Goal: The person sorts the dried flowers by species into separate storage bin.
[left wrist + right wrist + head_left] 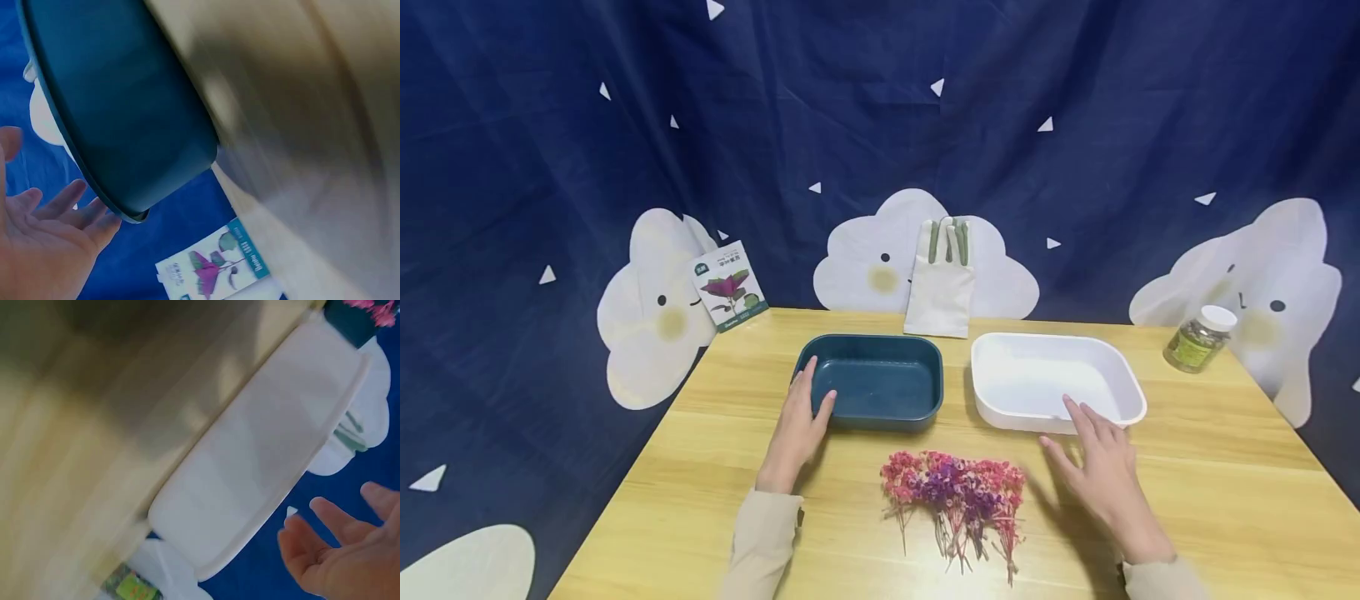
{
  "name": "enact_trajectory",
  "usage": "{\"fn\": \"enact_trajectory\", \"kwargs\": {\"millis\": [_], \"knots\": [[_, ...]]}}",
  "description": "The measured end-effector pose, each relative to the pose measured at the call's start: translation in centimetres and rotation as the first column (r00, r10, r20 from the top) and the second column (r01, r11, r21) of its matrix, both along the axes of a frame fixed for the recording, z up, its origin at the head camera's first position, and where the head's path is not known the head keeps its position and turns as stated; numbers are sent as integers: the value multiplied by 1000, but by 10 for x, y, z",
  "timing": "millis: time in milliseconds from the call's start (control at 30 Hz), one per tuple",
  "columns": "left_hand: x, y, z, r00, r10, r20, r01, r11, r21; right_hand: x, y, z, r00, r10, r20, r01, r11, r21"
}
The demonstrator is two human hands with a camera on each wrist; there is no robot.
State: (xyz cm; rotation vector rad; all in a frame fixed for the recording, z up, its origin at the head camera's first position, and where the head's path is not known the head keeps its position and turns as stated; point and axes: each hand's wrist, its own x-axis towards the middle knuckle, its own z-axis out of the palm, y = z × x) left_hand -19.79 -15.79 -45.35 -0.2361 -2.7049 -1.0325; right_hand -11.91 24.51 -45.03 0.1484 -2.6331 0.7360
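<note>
Left hand (793, 433): released; fingers and thumb extended at the left end of the dark tray (872, 379). Fingertips reach the rim; whether they touch it cannot be told.
Right hand (1105, 471): released; fingers extended over the lower right edge of the white tray (1048, 375). The right wrist view shows backdrop between fingertips and rim; no grasp.
Dark tray: centre of the frame, up and to the right of the left hand, which is the nearer one. Long axis runs left to right.
White tray: right of centre, up and to the left of the right hand, which is the nearer one. Long axis likewise left to right.
Tray spacing: side by side, apart, a strip of table (662, 517) showing between them.
Flowers (955, 487): lower centre, between the hands and below both trays; the right hand is nearer. Blooms toward the trays, stems toward the bottom edge.
Tray count: two, one dark, one white.
Flower count: one spread bunch, pink and purple; stems overlap too much to number.
Packet (730, 287): one, upper left corner of the table.
Jar (1197, 343): one, white-lidded, tilted in view, right of the white tray.
Gloves (940, 300): white and green, behind the trays at upper centre; one or two cannot be told.
</note>
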Motion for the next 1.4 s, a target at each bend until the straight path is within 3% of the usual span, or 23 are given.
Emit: {"fn": "enact_trajectory", "kwargs": {"millis": [167, 300, 500, 600, 767, 867, 967, 1067, 1200, 1400], "knots": [[-1, 0, -2, 996, 76, -47, -69, 988, 136, 10, -18, 0, 998, 13, -64, -19, 996, -87], [-2, 1, -3, 986, 148, -80, -129, 969, 211, 22, -34, 3, 1000, -14, 8, 15, 988, -152], [-3, 0, -5, 971, 239, -3, -230, 938, 258, 41, -59, 11, 987, -23, 156, 68, 956, -286], [-2, -1, -7, 963, 266, 34, -265, 922, 282, 48, -69, 10, 988, -13, 156, 63, 944, -322], [1, -1, -10, 956, 281, 87, -293, 879, 376, 55, -85, 1, 997, 38, 64, -11, 923, -385], [4, -1, -11, 952, 281, 118, -304, 852, 427, 59, -95, -1, 993, 61, 98, -14, 906, -424], [6, -2, -13, 950, 281, 132, -311, 840, 444, 61, -104, -3, 982, 82, 168, 4, 888, -460], [7, -3, -14, 949, 277, 150, -315, 826, 468, 62, -108, -6, 979, 91, 180, 1, 890, -457], [9, -6, -18, 946, 264, 187, -323, 794, 514, 67, -110, -10, 977, 69, 204, 20, 914, -406], [10, -8, -20, 945, 258, 201, -326, 779, 535, 72, -108, -11, 931, -36, 363, 149, 946, -288]]}}
